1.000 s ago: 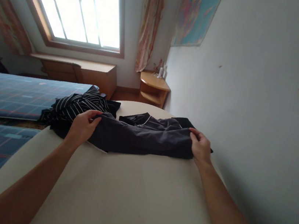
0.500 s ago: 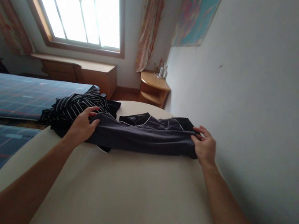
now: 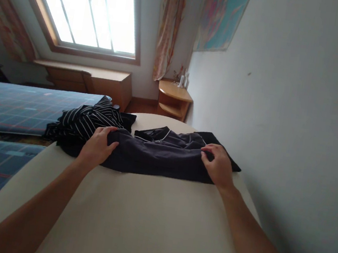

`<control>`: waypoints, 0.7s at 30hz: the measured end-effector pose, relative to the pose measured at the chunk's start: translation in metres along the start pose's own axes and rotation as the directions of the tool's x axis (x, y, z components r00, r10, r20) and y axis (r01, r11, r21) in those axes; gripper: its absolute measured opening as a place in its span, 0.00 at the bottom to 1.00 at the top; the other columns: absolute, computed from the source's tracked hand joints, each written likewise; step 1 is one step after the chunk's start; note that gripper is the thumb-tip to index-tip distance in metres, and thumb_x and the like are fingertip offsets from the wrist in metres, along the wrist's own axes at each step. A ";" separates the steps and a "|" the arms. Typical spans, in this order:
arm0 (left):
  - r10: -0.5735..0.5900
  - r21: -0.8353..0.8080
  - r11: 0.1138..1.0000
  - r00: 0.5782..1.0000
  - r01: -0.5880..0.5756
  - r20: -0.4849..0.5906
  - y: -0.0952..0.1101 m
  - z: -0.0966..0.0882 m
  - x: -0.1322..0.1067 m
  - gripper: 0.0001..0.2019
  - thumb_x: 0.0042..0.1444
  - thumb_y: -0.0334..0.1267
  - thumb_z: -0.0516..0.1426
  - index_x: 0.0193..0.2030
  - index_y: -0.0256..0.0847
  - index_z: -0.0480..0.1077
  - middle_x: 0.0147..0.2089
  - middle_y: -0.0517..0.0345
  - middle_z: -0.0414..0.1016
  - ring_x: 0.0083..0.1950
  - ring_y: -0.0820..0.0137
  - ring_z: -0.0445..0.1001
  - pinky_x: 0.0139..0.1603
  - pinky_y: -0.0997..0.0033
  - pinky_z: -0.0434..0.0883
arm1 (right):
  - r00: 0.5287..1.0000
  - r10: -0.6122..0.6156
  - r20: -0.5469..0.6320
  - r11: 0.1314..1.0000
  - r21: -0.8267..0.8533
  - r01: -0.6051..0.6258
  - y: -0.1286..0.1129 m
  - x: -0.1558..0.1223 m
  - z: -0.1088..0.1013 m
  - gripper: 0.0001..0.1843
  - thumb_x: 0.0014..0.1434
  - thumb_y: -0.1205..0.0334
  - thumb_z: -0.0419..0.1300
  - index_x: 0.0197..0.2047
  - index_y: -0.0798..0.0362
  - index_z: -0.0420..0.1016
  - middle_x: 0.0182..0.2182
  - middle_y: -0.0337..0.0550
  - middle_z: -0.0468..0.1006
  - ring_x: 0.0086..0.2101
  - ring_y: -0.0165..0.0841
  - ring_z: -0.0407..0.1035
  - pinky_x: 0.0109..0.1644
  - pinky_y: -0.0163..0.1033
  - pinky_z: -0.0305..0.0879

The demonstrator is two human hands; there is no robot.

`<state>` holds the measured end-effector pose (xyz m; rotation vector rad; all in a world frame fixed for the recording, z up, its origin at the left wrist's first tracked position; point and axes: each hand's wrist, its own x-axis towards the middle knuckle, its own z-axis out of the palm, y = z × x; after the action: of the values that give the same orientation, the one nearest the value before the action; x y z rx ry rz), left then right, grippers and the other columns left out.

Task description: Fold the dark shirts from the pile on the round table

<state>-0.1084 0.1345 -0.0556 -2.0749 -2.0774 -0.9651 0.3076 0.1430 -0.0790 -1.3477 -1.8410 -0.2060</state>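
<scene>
A dark grey garment (image 3: pixel 158 156) with thin white piping lies folded across the far part of a cream bed (image 3: pixel 143 219). My left hand (image 3: pixel 98 146) grips its left end, fingers curled over the cloth. My right hand (image 3: pixel 217 166) pinches the right end, fingers closed on the fabric. A black garment with white stripes (image 3: pixel 88 121) lies bunched just behind and to the left of my left hand, touching the dark grey one.
A white wall (image 3: pixel 286 97) runs along the bed's right side. A second bed with a blue plaid cover (image 3: pixel 17 107) stands to the left. Beyond are a wooden corner shelf (image 3: pixel 173 98), a low wooden cabinet (image 3: pixel 100 81), a window and curtains.
Both hands shifted inward along the dark grey garment and closed on it again; the right hand, briefly loosened with fingers spread, now pinches the cloth further left. The garment bunched slightly.
</scene>
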 end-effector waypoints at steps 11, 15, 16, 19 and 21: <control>0.565 -0.106 0.818 0.757 -0.565 0.327 0.072 0.038 -0.060 0.07 0.62 0.38 0.61 0.46 0.45 0.74 0.46 0.58 0.78 0.45 0.64 0.75 0.46 0.65 0.72 | 0.709 -0.448 0.544 0.894 0.260 0.366 -0.058 -0.016 0.012 0.08 0.61 0.62 0.65 0.44 0.49 0.82 0.40 0.42 0.82 0.39 0.35 0.75 0.46 0.39 0.70; 0.571 -0.054 0.807 0.753 -0.588 0.328 0.068 0.049 -0.067 0.07 0.63 0.38 0.59 0.47 0.45 0.75 0.46 0.57 0.78 0.46 0.64 0.75 0.46 0.66 0.72 | 0.707 -0.420 0.569 0.904 0.196 0.380 -0.060 -0.016 0.014 0.06 0.61 0.64 0.63 0.40 0.49 0.82 0.39 0.42 0.82 0.38 0.34 0.75 0.44 0.37 0.69; 0.576 -0.037 0.801 0.751 -0.598 0.323 0.068 0.050 -0.067 0.06 0.64 0.37 0.59 0.46 0.44 0.76 0.46 0.57 0.78 0.46 0.65 0.75 0.45 0.67 0.72 | 0.710 -0.414 0.570 0.906 0.179 0.385 -0.061 -0.016 0.014 0.06 0.61 0.65 0.62 0.39 0.49 0.82 0.38 0.42 0.82 0.37 0.33 0.75 0.43 0.36 0.68; 0.583 -0.004 0.793 0.757 -0.609 0.295 0.069 0.052 -0.068 0.06 0.66 0.34 0.56 0.42 0.42 0.76 0.43 0.57 0.79 0.43 0.66 0.75 0.43 0.68 0.72 | 0.730 -0.382 0.566 0.916 0.127 0.381 -0.064 -0.017 0.014 0.07 0.61 0.67 0.61 0.36 0.50 0.81 0.35 0.41 0.82 0.36 0.33 0.75 0.40 0.35 0.67; 0.574 -0.004 0.805 0.776 -0.594 0.260 0.070 0.053 -0.068 0.07 0.67 0.34 0.55 0.41 0.42 0.75 0.40 0.57 0.79 0.41 0.67 0.75 0.42 0.69 0.71 | 0.757 -0.353 0.550 0.928 0.107 0.355 -0.065 -0.018 0.015 0.06 0.61 0.67 0.60 0.37 0.50 0.80 0.35 0.41 0.82 0.36 0.34 0.75 0.39 0.36 0.67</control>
<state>-0.0168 0.0915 -0.1023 -2.6539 -1.3301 -0.5303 0.2465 0.1118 -0.0802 -1.1127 -2.6006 0.0026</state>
